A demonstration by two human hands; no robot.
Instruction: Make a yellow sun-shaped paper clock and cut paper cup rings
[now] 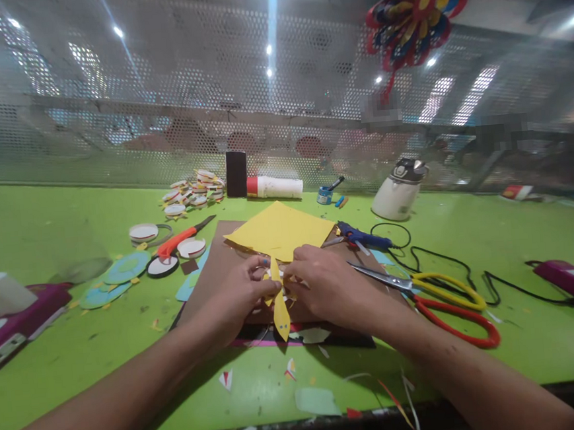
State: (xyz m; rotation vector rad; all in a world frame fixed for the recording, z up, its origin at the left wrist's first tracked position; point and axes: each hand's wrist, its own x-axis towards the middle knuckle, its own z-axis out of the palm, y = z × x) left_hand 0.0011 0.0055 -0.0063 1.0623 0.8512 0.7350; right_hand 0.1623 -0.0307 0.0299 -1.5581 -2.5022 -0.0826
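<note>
A narrow yellow paper cutout (281,318) with two small dark eye dots on its pointed near end lies between my hands. My left hand (245,281) pinches it from the left, thumb against its edge. From the right, my right hand (316,279) has curled fingers closed at the cutout's side, though the fingertips are partly hidden. Small white and yellow paper parts show under the fingers. Just beyond my hands, a yellow paper sheet (281,229) rests on a brown board (208,291).
Scissors (412,284) and a blue glue gun (368,236) with a black cord lie at right. An orange-handled cutter (180,241) and blue paper discs (127,267) are at left. A phone (237,174), white tube (279,187) and kettle (399,191) stand behind. Paper scraps litter the green table (181,389).
</note>
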